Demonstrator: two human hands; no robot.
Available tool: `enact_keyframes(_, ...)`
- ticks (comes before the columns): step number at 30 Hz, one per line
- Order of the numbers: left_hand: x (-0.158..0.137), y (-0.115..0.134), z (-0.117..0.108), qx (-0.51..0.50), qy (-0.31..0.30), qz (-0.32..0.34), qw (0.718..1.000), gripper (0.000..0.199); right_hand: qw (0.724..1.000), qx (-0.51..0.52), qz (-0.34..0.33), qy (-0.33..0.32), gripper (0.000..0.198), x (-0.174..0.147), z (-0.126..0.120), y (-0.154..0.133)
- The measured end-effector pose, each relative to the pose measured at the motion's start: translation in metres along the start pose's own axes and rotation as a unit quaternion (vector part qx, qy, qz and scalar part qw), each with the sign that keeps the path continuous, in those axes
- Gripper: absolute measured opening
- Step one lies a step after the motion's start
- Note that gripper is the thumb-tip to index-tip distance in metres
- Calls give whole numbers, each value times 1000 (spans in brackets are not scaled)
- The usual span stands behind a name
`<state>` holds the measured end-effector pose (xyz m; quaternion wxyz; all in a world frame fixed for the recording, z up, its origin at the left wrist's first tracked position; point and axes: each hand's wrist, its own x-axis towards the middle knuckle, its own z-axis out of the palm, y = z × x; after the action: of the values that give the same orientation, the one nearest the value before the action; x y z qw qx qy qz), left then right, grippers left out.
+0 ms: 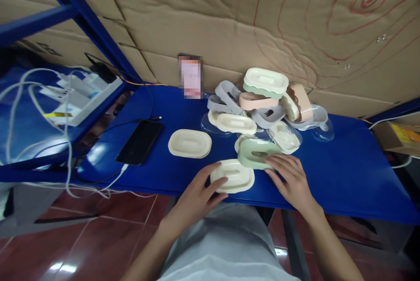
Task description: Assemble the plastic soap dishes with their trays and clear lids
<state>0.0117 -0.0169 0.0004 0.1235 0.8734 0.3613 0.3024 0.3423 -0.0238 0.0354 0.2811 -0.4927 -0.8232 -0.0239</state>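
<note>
My left hand (pixel 205 189) grips the left side of a cream oval plastic dish (pixel 238 180), which looks like a soap dish, at the table's front edge. One fingertip lies inside its rim and the thumb is at its near side. My right hand (pixel 290 178) holds a pale green dish (pixel 249 152) with a slot in its floor by its right end. The green dish is slightly tilted, just behind and right of the cream one. Another cream dish (pixel 189 143) lies flat to the left, apart from both hands.
Behind my hands is a loose pile of cream, grey, pink and green dishes, including a grey dish (pixel 267 117), some on clear plastic. A black phone (pixel 140 142) with a white cable lies left. Another phone (pixel 190 77) leans on the cardboard wall. A power strip (pixel 88 101) stands far left.
</note>
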Motion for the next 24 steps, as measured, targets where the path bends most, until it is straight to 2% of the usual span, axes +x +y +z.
enact_keyframes(3, -2, -2, 1, 5, 10, -25, 1000, 55, 1000, 20, -12, -11, 33, 0, 2, -27)
enact_keyframes(5, -3, -4, -1, 9, 13, -18, 1000, 62, 999, 34, -28, -32, 34, 0, 8, -46)
enact_keyframes(7, -2, -6, -3, 21, 4, -1, 1000, 58, 997, 47, -46, -47, 35, 0, 17, -61)
enact_keyframes(10, 1, -8, -7, 28, -18, 33, 999, 41, 995, 51, -64, -59, 34, -2, 30, -71)
enact_keyframes(15, 2, -11, -8, 30, -22, 55, 998, 32, 990, 22, -76, -114, 35, -11, 43, -68)
enact_keyframes(18, 0, -12, -6, 34, -22, 58, 997, 31, 988, 11, -90, -122, 36, -12, 43, -64)
enact_keyframes(21, -1, -11, -5, 24, -26, 50, 998, 32, 988, 22, -102, -111, 34, -2, 37, -53)
enact_keyframes(24, -1, -10, -5, 8, -12, 33, 999, 32, 997, 8, -39, -69, 40, 15, 28, -28)
